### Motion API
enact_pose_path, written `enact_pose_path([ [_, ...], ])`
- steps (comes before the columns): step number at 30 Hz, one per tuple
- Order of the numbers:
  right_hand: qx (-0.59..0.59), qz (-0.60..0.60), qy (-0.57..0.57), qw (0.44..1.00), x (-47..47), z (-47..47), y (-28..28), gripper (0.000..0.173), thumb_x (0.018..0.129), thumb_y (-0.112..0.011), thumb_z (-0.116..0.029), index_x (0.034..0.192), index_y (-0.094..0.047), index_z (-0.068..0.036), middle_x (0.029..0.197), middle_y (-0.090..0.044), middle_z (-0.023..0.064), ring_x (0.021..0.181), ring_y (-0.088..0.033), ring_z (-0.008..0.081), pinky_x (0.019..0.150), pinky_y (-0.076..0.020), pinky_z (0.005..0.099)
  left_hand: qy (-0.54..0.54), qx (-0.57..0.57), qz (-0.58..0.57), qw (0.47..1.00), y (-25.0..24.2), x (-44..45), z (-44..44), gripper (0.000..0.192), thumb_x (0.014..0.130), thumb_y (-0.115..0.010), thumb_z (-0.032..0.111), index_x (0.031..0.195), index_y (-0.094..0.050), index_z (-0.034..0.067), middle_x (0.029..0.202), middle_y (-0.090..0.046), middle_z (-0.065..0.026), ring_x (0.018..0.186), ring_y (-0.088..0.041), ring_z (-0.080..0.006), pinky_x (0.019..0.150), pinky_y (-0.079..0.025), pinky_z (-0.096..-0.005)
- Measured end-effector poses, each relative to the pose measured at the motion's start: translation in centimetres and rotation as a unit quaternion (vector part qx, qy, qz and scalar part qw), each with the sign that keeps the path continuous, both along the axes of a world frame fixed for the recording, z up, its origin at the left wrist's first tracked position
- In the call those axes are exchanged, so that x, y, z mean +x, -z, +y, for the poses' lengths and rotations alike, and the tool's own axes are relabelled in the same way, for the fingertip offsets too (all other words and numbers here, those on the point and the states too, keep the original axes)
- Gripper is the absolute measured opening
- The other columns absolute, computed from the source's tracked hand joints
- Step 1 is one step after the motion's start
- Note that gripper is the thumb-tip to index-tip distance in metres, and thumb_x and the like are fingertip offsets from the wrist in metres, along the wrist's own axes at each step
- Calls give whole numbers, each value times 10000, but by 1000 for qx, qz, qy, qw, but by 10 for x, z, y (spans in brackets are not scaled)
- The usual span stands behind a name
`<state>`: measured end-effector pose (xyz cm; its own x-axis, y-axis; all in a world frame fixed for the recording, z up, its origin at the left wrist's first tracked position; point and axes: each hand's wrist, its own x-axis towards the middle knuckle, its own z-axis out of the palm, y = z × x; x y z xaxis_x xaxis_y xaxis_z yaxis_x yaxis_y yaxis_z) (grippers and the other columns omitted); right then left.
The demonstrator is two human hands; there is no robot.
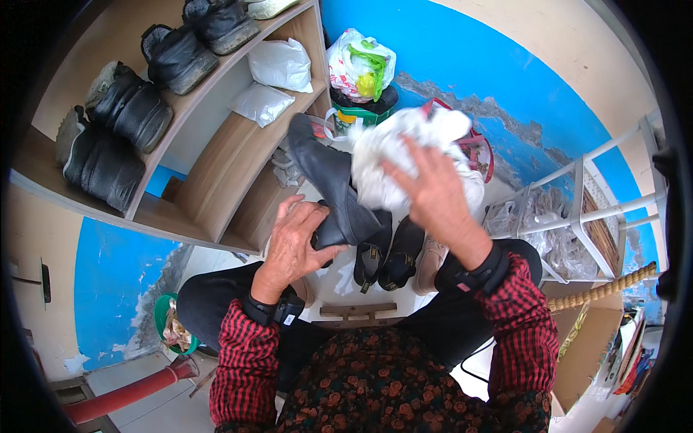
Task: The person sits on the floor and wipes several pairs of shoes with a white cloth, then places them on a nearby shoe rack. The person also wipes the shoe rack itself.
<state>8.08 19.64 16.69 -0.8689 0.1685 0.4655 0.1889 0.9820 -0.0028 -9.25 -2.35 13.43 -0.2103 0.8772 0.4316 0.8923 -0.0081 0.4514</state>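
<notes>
A black ankle boot with a ribbed side panel is held up in the middle of the head view, toe pointing to the shelf. My left hand grips it at the heel end, thumb and fingers on opposite sides. On the other side, a bunched white cloth is in my right hand, spread over it beside the boot. Motion blurs the cloth and fingers, and whether the cloth touches the boot is hard to tell. Below, a pair of black slip-on shoes stands on the floor between my feet.
At the left is a wooden shoe rack bearing several worn black shoes and white plastic bags. A stuffed plastic bag sits by the blue wall. To the right stand a white metal rack and a cardboard box.
</notes>
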Motion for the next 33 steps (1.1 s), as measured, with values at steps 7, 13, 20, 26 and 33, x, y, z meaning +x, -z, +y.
enact_pose_path([
  [7,-251,177,87,948,28,30,-33,518,772,-797,-81,1281,-701,-93,1385,-582,244,1262,-595,410,1046,-483,432,-185,-79,-232,952,93,-10,0,718,695,-917,376,1194,-685,-85,1142,-690,-192,1053,-654,-368,1031,-472,-421],
  [13,-305,139,107,936,35,37,-31,513,779,-791,-75,1280,-683,-34,1337,-611,232,1241,-603,403,1059,-462,423,-375,-195,-302,855,229,-64,-32,843,661,-949,384,1242,-652,-150,1210,-705,-288,1138,-689,-346,1012,-519,-402],
  [20,-299,129,103,940,45,40,-23,476,783,-782,-56,1249,-688,-27,1264,-618,243,1199,-612,433,1016,-479,437,-266,-159,-554,773,358,-107,-73,932,655,-937,303,1434,-556,-37,1325,-677,-150,1220,-629,-268,1073,-455,-347],
  [26,-308,112,108,939,45,35,-20,496,774,-783,-46,1260,-688,-37,1248,-612,244,1162,-627,442,991,-494,437,-266,-181,-554,768,396,-73,-111,534,787,-758,104,1302,-645,21,1068,-717,-82,1015,-655,-218,909,-506,-348],
  [33,-336,139,90,927,39,25,-27,502,764,-791,-9,1256,-690,-15,1274,-611,228,1185,-625,403,1014,-485,418,-628,-33,-193,753,353,-65,-60,280,894,-665,243,993,-720,-14,954,-704,-221,995,-644,-420,978,-486,-447],
])
